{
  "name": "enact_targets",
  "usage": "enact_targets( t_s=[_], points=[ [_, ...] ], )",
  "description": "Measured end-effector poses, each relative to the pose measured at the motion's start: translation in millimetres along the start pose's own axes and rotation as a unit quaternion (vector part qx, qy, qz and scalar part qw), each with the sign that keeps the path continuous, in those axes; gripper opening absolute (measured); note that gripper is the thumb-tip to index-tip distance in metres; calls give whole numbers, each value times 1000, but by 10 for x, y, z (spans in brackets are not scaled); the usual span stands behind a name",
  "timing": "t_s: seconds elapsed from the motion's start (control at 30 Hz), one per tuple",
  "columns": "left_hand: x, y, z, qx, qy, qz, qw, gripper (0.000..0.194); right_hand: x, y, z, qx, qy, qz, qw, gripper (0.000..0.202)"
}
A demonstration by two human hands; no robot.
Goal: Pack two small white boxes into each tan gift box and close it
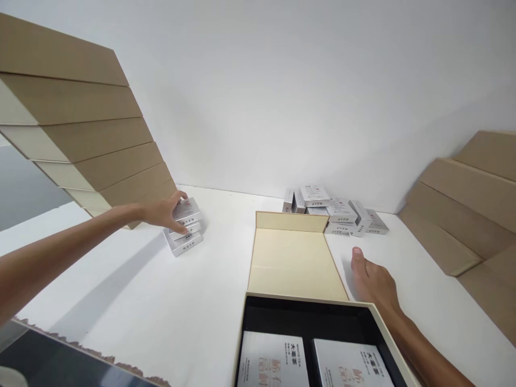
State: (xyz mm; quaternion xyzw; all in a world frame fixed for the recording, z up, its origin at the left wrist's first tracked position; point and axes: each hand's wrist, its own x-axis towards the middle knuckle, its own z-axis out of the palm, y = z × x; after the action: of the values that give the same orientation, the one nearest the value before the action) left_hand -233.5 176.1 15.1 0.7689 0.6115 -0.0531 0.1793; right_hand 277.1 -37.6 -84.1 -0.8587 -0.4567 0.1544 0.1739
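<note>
Nearest the camera in the head view, an open presentation box (308, 313) is standing on the white worktop (213, 306), its lower part running out of the picture. Its black interior is holding two silver cartons, the left carton (272, 361) and the right carton (350, 365), lying side by side with their printed faces up. The cream lid (296, 255) is lying folded back from the far edge of the box, its end flap (292, 221) pointing toward the wall (282, 97).

The left grip (164, 210) is reaching across to a small stack of silver boxes (186, 213), left of the lid. It is gripping the upper part of the stack from the left, the thumb pressing along the near side and the fingers reaching around the far side. A tall stack of tan boxes (100, 121) is leaning just behind it.

The right grip (374, 282) is resting just right of the lid, thumb pointing away from the camera. Its fingers are mostly hiding behind the hand, so its closure cannot be told. Beyond it, a loose pile of silver boxes (341, 210) is lying against the wall, and more tan boxes (455, 215) are standing at far right
</note>
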Motion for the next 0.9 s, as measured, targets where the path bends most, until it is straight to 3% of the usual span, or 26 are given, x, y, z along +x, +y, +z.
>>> enact_targets(
  t_s=[0.13,0.33,0.53,0.6,0.73,0.8,0.9],
  points=[
    [-66,-49,27,-30,-15,-1,999,115,10,0,4,-5,-1,0,1000,71],
    [-368,37,96,13,-14,-13,1000,124,27,7,-1,-12,-1,4,1000,69],
    [-590,75,227,59,81,13,995,100,28,5,-5,-15,3,-1,1000,70],
    [-585,38,146,49,81,20,995,100,35,18,4,-15,7,-4,1000,72],
    [-564,2,-148,78,143,40,986,95,47,38,14,-13,11,-9,1000,71],
    [-576,22,-248,81,132,39,987,86,53,46,15,-15,10,-8,1000,71],
    [-599,71,-260,69,79,42,994,78,67,64,18,-16,4,-5,1000,72]
  ],
)
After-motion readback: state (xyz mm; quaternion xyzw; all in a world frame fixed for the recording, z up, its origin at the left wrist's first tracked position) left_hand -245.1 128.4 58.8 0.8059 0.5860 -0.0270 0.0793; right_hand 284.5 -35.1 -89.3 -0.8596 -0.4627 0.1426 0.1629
